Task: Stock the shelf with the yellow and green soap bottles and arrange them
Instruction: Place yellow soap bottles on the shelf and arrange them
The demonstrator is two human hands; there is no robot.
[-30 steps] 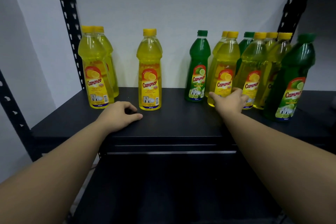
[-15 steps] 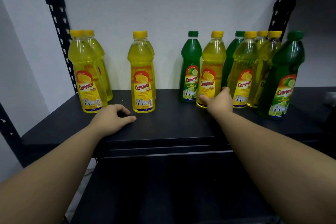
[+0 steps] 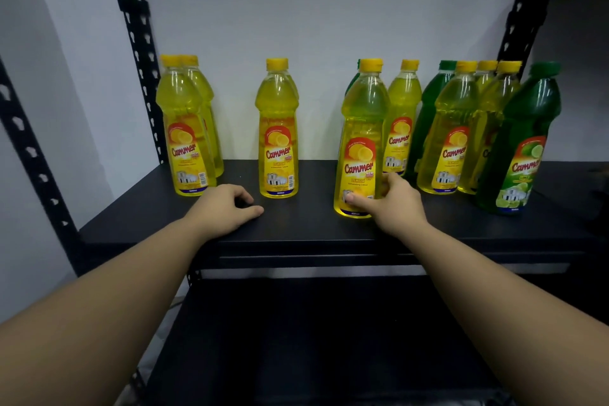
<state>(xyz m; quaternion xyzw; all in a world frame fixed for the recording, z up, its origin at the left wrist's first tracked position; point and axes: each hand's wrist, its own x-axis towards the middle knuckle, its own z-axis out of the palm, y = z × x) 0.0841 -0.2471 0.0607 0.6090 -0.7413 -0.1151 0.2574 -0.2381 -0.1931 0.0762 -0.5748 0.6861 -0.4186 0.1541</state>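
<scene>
My right hand [image 3: 393, 204] grips the base of a yellow soap bottle [image 3: 361, 128], upright near the front middle of the black shelf [image 3: 306, 231]. Behind that bottle a green one is almost hidden. My left hand [image 3: 224, 208] rests on the shelf, fingers curled, holding nothing, just in front of a lone yellow bottle [image 3: 278, 132]. Two yellow bottles [image 3: 184, 128] stand one behind the other at the left. At the right is a cluster of yellow bottles [image 3: 451, 135] and green bottles, with one green bottle [image 3: 524, 145] nearest the front.
Black perforated uprights [image 3: 135, 43] frame the shelf at left and right. A white wall [image 3: 313, 3] is right behind the bottles. A lower black shelf [image 3: 296, 339] lies under my arms. Bare shelf surface shows between the lone yellow bottle and the held one.
My right hand has closed on a yellow bottle from the right cluster and drawn it forward and left, in front of the green bottle. My left hand has stayed put.
</scene>
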